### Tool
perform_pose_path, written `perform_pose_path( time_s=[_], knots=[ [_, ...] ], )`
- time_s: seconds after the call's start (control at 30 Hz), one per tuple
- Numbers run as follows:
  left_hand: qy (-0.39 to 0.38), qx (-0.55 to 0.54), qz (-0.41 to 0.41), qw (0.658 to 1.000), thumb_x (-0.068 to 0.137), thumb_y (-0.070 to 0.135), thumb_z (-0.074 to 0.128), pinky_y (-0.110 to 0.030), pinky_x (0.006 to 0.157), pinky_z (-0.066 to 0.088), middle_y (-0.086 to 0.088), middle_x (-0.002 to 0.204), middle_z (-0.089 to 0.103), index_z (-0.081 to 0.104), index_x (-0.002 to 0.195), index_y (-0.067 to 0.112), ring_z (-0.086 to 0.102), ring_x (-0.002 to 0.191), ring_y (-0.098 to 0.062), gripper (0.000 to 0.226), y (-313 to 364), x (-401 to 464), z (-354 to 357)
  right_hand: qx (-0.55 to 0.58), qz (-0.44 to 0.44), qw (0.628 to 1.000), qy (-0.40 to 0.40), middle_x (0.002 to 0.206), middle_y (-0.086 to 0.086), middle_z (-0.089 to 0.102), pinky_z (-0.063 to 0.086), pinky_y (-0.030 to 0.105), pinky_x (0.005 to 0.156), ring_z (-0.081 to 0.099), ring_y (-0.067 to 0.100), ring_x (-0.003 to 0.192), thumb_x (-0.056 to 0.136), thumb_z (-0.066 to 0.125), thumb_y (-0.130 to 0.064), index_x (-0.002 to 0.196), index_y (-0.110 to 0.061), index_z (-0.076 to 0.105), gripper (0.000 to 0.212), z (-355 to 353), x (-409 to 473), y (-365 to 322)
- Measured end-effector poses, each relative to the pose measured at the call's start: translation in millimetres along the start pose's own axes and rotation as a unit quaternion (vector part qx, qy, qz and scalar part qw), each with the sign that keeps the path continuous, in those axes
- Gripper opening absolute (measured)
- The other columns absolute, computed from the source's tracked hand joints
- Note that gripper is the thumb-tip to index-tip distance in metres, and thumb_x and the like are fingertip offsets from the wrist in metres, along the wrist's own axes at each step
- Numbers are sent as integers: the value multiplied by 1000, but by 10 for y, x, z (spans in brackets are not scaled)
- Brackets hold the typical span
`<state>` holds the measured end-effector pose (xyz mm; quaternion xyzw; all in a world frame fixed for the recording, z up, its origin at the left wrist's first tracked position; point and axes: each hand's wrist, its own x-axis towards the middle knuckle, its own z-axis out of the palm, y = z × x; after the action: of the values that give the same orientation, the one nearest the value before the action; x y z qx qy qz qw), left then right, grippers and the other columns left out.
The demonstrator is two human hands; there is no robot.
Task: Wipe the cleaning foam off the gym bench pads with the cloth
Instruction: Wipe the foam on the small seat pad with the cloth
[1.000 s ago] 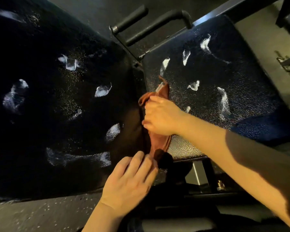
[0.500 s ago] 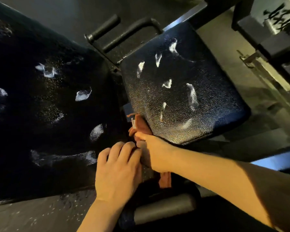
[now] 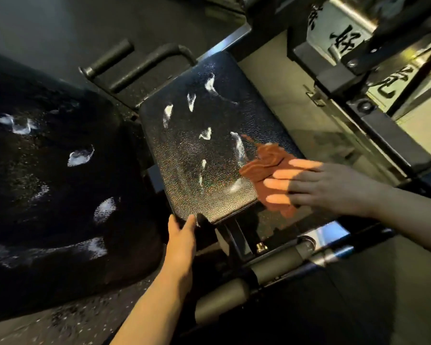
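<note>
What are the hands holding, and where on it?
Neither hand grips anything. The right hand presses the cloth flat on the small pad with straight fingers. The left hand touches the pad's near corner.

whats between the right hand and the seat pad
The rust-brown cloth lies under the right hand's flat fingers, on the seat pad, in the head view.

Back pad (image 3: 47, 183) cut off by left edge; far surface lost in darkness, foam extent there indeterminable. Part of cloth (image 3: 266, 168) covered by right hand (image 3: 329, 188); seat pad (image 3: 209, 150) right corner concealed beneath both. Left hand (image 3: 182, 242) fingertips lost in shadow at pad's near edge; contact indeterminable. Lettering on machine frame (image 3: 343, 41) partly cropped, illegible. Right forearm cut by frame edge.
</note>
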<state>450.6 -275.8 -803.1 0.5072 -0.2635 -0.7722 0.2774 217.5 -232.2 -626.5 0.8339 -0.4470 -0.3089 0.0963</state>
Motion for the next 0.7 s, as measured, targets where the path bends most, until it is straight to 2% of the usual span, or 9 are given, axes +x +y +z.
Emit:
perform_pose_path(
  time_s=[0.07, 0.17, 0.23, 0.3, 0.37, 0.4, 0.5, 0.63, 0.7],
  knots=[
    [-27, -59, -52, 997, 101, 33, 44, -43, 116, 25, 2, 153, 32, 8, 154, 30, 34, 140, -22, 64, 63, -4, 52, -35, 67, 997, 28, 121, 9, 66, 29, 38, 96, 41, 22, 115, 83, 35, -21, 129, -18, 43, 47, 44, -185, 56],
    [-35, -80, -67, 994, 99, 47, 39, -44, 117, 22, 4, 157, 26, 7, 153, 36, 30, 142, -22, 64, 32, 30, 40, 5, 145, 987, 75, 139, 9, 51, 15, 42, 115, 36, 26, 130, 89, 42, -35, 139, -12, 40, 55, 325, 26, -186],
    [-35, -85, -92, 991, 92, 63, 41, -46, 114, 29, 5, 153, 36, 22, 151, 36, 39, 137, -22, 68, 14, 103, 27, 87, 174, 975, 107, 140, 10, 51, 14, 40, 116, 39, 25, 131, 81, 51, -40, 137, -11, 44, 63, 388, 414, -465],
    [-49, -118, -124, 984, 84, 74, 41, -42, 96, 45, -3, 132, 61, 49, 137, 22, 59, 116, -22, 74, 40, 125, -15, 129, 175, 969, 117, 137, 7, 55, 20, 38, 115, 45, 22, 130, 81, 50, -42, 133, -14, 52, 59, 414, 882, -728],
    [-70, -160, -136, 975, 93, 66, 32, -37, 72, 49, -12, 100, 73, 64, 114, 13, 71, 86, -24, 65, 77, 125, -25, 146, 141, 975, 92, 143, 5, 49, 19, 39, 117, 43, 22, 134, 89, 44, -42, 135, -15, 53, 54, 318, 1378, -982],
    [-76, -177, -130, 973, 96, 61, 29, -37, 69, 49, -13, 99, 73, 63, 115, 14, 71, 84, -24, 61, 93, 138, -48, 157, 123, 977, 73, 148, 6, 42, 14, 39, 118, 36, 23, 138, 92, 43, -39, 140, -15, 47, 54, 254, 1589, -1074],
    [-59, -206, -107, 971, 97, 59, 31, -41, 81, 50, -14, 108, 70, 60, 124, 19, 66, 101, -27, 56, 157, 229, -179, 122, 125, 984, 41, 160, 3, 14, -1, 39, 119, 10, 20, 147, 100, 32, -40, 151, -18, 21, 57, 238, 2037, -1118],
    [-68, -188, -101, 975, 96, 57, 38, -42, 80, 54, -12, 88, 75, 67, 109, 13, 73, 79, -26, 55, 308, 257, -153, 121, 229, 964, 56, 150, 2, 40, 17, 40, 115, 36, 19, 139, 94, 23, -41, 143, -19, 44, 58, 191, 1940, -961],
    [-71, -178, -91, 977, 97, 53, 39, -34, 69, 57, -8, 88, 75, 64, 115, 13, 72, 74, -22, 49, 348, 268, -67, 91, 281, 953, 65, 154, 5, 33, 15, 40, 116, 29, 21, 142, 97, 24, -42, 147, -16, 35, 58, 149, 1703, -715]
  ],
)
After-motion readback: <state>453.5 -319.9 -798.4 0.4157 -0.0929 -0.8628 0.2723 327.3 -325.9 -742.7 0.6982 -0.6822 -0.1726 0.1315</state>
